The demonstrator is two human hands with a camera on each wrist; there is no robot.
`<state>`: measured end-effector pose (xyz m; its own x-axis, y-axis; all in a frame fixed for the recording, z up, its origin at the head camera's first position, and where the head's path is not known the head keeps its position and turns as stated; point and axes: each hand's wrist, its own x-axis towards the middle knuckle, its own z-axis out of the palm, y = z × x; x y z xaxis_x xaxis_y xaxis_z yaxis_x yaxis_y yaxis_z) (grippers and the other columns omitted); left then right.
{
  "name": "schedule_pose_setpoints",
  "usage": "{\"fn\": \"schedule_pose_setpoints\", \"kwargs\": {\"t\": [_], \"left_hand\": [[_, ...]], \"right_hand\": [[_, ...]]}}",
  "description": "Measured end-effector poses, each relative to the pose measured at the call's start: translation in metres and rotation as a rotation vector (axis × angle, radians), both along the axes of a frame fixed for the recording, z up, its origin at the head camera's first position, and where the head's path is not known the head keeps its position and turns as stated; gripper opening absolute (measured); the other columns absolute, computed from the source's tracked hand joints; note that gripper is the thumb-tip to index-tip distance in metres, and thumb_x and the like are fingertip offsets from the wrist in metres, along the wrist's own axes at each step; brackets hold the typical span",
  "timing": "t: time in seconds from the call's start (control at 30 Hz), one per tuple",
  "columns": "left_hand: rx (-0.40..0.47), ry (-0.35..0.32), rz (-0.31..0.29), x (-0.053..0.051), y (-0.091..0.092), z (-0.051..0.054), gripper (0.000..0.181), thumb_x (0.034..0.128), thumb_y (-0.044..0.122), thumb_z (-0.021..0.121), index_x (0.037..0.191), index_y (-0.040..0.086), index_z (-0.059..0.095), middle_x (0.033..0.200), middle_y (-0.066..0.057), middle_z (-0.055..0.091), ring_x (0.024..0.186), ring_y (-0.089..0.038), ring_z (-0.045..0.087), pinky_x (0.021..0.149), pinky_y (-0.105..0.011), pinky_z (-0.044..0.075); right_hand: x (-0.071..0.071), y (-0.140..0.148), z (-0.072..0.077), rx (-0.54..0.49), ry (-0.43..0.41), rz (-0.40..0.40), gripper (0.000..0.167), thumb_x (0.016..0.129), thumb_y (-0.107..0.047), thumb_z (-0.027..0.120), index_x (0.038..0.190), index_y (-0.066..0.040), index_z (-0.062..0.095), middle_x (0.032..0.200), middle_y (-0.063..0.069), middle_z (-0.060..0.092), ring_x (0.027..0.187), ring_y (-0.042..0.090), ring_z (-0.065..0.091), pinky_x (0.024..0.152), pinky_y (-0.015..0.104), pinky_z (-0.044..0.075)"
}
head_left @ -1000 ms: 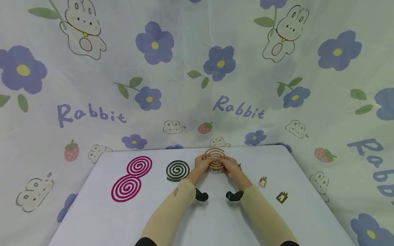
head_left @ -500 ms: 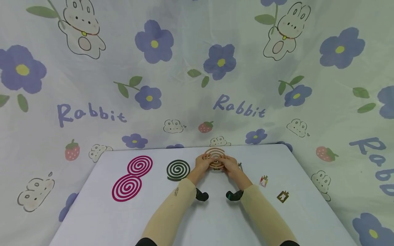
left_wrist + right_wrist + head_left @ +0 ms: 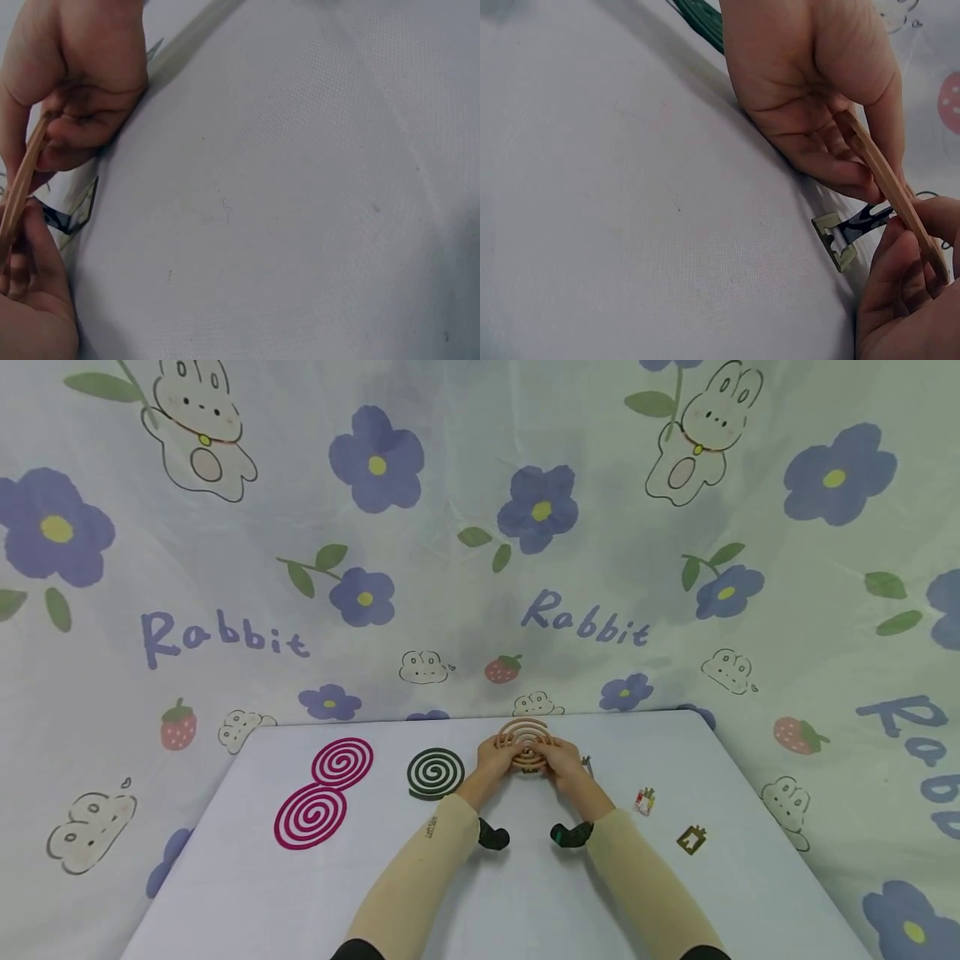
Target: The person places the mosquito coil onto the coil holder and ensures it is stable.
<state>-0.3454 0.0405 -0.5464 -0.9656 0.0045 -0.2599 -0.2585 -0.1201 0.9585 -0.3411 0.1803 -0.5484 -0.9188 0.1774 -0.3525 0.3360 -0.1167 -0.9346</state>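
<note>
In the head view a tan mosquito coil [image 3: 523,723] is held up at the far middle of the table. My left hand [image 3: 492,763] pinches its left side, and my right hand [image 3: 564,762] pinches its right side, thumbs towards its centre. Both wrist views show the coil edge-on and tilted, a thin tan band [image 3: 889,184] between thumbs and fingers. Below it is a small metal coil stand [image 3: 835,241], with a dark strip rising to the coil's centre. Whether that stand rests on the table is hard to tell. The fingers behind the coil are partly hidden.
Left of my hands lie a dark green coil [image 3: 435,773] and two magenta coils, one nearer [image 3: 311,816] and one farther [image 3: 342,762]. On the right are a shiny metal stand [image 3: 645,802], a gold one [image 3: 691,839] and a partly hidden metal piece [image 3: 587,767]. A patterned curtain [image 3: 465,593] hangs behind.
Both hands keep their grip on the tan coil, almost without moving. The head view has shifted slightly, so the whole scene sits a little differently in it.
</note>
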Motion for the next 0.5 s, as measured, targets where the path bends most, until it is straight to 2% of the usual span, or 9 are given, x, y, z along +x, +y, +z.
{"fn": "schedule_pose_setpoints", "kwargs": {"t": [0.5], "left_hand": [[0.019,-0.002,-0.006,0.0008,0.0003,0.0010,0.056,0.0876,0.011,0.073,0.134,-0.006,0.048,0.116,-0.015,0.061,0.099,-0.018,0.062,0.076,-0.024,0.053]], "right_hand": [[-0.0021,0.0016,-0.0020,0.012,0.018,0.018,0.039,0.086,-0.016,0.075,0.118,0.002,0.061,0.077,0.001,0.060,0.052,0.006,0.050,0.045,0.019,0.041]]}}
